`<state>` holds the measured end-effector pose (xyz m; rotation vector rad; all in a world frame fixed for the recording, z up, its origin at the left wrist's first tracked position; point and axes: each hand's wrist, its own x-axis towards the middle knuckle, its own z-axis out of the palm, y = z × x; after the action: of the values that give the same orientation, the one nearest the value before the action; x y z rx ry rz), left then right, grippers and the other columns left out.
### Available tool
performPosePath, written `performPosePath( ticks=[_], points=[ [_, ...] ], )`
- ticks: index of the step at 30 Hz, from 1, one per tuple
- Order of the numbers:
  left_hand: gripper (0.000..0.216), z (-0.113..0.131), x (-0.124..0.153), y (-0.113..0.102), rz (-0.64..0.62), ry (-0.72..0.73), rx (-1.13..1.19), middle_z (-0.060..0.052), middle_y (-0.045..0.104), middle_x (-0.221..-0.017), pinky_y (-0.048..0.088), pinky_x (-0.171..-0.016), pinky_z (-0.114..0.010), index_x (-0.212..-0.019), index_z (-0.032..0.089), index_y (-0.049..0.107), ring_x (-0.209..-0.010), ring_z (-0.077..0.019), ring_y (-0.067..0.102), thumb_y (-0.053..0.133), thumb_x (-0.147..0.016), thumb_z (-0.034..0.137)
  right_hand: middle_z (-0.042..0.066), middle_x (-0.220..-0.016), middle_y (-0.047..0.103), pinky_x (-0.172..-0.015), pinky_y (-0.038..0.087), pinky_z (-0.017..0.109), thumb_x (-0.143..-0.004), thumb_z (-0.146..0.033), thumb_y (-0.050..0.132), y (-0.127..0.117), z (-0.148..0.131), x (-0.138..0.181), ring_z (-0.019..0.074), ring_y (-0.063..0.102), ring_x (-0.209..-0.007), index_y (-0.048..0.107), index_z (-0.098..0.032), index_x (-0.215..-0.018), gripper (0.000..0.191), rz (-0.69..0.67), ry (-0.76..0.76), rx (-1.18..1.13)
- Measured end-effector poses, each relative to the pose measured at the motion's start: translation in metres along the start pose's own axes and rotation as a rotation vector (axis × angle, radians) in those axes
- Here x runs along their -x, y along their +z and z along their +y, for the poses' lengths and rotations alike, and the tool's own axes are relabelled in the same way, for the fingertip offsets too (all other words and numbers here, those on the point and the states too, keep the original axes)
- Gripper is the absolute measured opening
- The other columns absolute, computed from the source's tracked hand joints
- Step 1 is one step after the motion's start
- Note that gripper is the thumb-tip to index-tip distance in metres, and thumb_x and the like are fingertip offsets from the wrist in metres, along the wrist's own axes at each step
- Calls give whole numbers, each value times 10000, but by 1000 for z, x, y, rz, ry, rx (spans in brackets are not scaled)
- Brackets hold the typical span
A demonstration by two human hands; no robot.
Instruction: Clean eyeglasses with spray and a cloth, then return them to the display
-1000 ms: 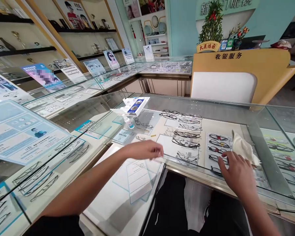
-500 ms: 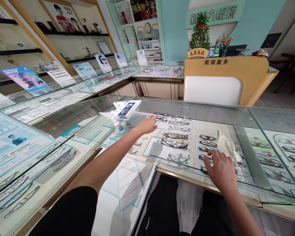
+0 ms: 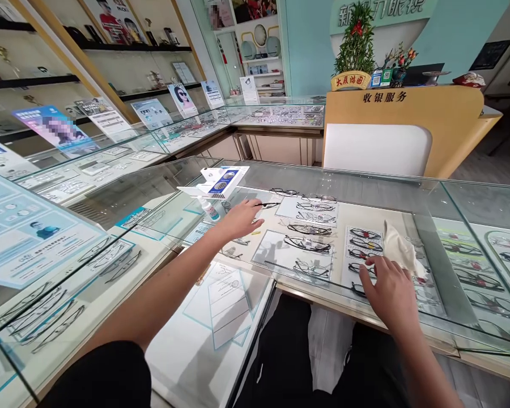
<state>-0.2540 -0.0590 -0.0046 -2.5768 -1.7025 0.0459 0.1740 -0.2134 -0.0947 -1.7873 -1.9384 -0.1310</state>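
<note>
My left hand (image 3: 242,220) is stretched over the glass counter, closed on a pair of eyeglasses (image 3: 271,204); dark thin parts stick out to the right of its fingertips, and the rest is hidden by the hand. Just left of it stand a small white bottle with a teal label (image 3: 210,209) and a white and blue box (image 3: 225,181). My right hand (image 3: 393,292) is by the counter's front edge, thumb and fingers apart and slightly bent. Beyond its fingers lies a crumpled cream cloth (image 3: 400,246), partly hidden. Dark-framed eyeglasses (image 3: 308,243) lie in rows between the hands.
The glass counter (image 3: 365,178) has a long front edge close to my body. A tray of frames (image 3: 365,243) shows near my right hand. Side showcases hold more eyeglasses and a blue poster (image 3: 38,226). Behind stands a wooden cashier desk (image 3: 450,127) with a plant (image 3: 355,42).
My left hand has moved left, carrying a pair of eyeglasses away from the back row. My right hand keeps its place by the cloth. The view has tilted down slightly.
</note>
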Motion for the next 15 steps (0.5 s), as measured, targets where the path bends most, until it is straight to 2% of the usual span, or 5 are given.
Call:
performPosePath(
  ticks=[4, 7, 9, 12, 15],
  points=[
    [568, 0, 63, -44, -117, -37, 301, -78, 581, -1645, 523, -1150, -432, -1418, 280, 746, -1395, -340, 632, 475, -1077, 644, 97, -939, 764, -858, 385, 423, -1103, -453, 493, -1, 1, 0, 322, 691, -899, 623, -223, -1041, 272, -18, 11, 2],
    [522, 0, 102, -84, -326, 28, 566, -57, 695, -1501, 555, -1065, -384, -1235, 330, 842, -1255, -303, 704, 547, -1038, 714, 95, -949, 768, -863, 383, 429, -1094, -459, 495, -3, 0, 0, 322, 686, -905, 630, -225, -1045, 274, -35, 22, 1],
    [474, 3, 122, -101, -498, 66, 721, -65, 766, -1365, 570, -1007, -372, -1138, 350, 882, -1158, -288, 727, 623, -1002, 724, 91, -952, 770, -858, 377, 428, -1085, -464, 501, -3, 1, 0, 321, 682, -911, 636, -228, -1042, 275, -43, 27, 1],
    [436, 10, 141, -91, -747, 129, 841, -79, 808, -1246, 565, -920, -345, -1036, 332, 904, -1056, -267, 731, 697, -966, 711, 86, -929, 756, -857, 372, 425, -1077, -486, 506, -3, 2, 1, 318, 669, -899, 646, -229, -1039, 295, -57, 34, 0],
    [442, 14, 151, -38, -930, 170, 831, -89, 814, -1170, 552, -885, -329, -902, 280, 882, -1007, -259, 733, 729, -943, 693, 77, -913, 732, -853, 369, 423, -1079, -489, 501, -2, 3, 1, 314, 658, -891, 646, -231, -1034, 299, -69, 37, 9]
  ],
)
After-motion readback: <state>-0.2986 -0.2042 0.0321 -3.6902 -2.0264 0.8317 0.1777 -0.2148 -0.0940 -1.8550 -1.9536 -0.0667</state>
